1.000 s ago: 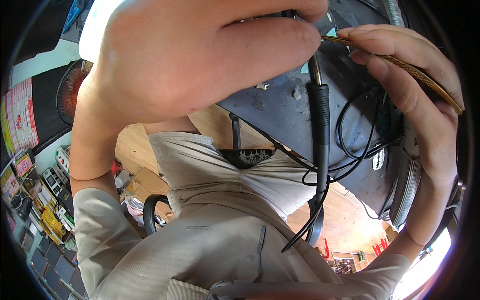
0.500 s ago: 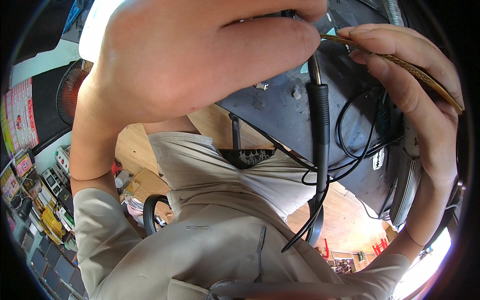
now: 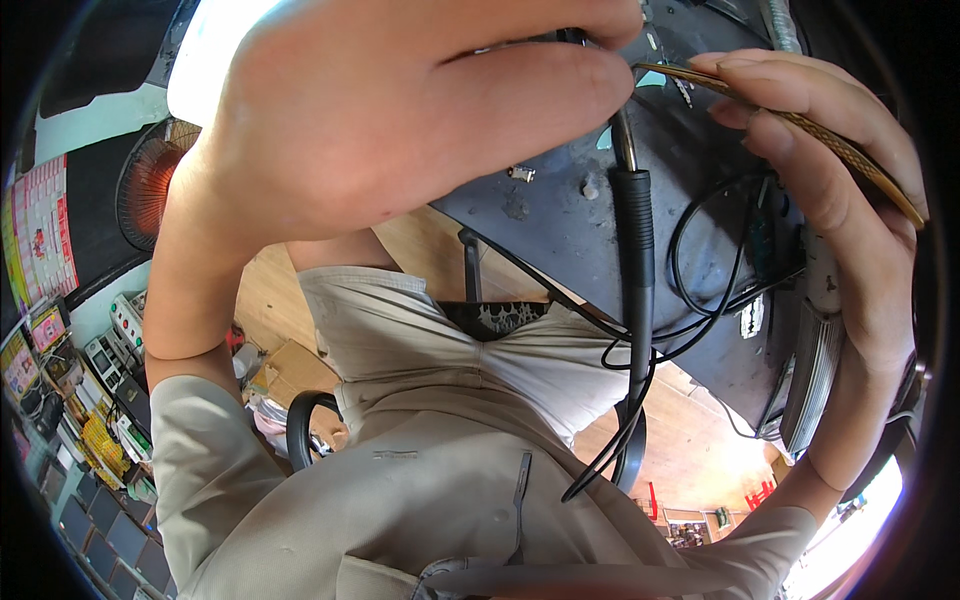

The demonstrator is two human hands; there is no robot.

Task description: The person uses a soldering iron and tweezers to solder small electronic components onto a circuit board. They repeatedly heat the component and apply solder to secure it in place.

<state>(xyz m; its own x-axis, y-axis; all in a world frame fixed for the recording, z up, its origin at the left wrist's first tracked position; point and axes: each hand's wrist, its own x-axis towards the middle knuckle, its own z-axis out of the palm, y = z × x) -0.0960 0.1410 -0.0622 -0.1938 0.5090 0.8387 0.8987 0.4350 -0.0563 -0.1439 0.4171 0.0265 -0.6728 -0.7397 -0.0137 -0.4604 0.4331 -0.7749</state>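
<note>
Looming large at the top, my left hand [image 3: 420,120] has its thumb and fingers pressed together; whatever lies between them is hidden behind the hand. My right hand [image 3: 835,160] pinches a pair of gold tweezers [image 3: 815,130] with a patterned grip. Their thin tip reaches the fingertips of my left hand. Beneath those fingertips a soldering iron [image 3: 636,230] with a black ribbed handle and metal barrel extends over the dark desk [image 3: 550,235] edge. Its upper end disappears behind my left hand, so I cannot tell what it rests on.
Black cable [image 3: 685,270] loops across the desk near my right wrist. A small razor blade [image 3: 752,316] and a little metal piece [image 3: 521,173] lie on the desktop. A ribbed grey metal part [image 3: 812,385] stands by my right forearm. A fan [image 3: 152,185] is at the left.
The tweezer tip has shifted slightly up and left, staying by my left fingertips. My left wrist has drifted a little to the right. Both grips look the same.
</note>
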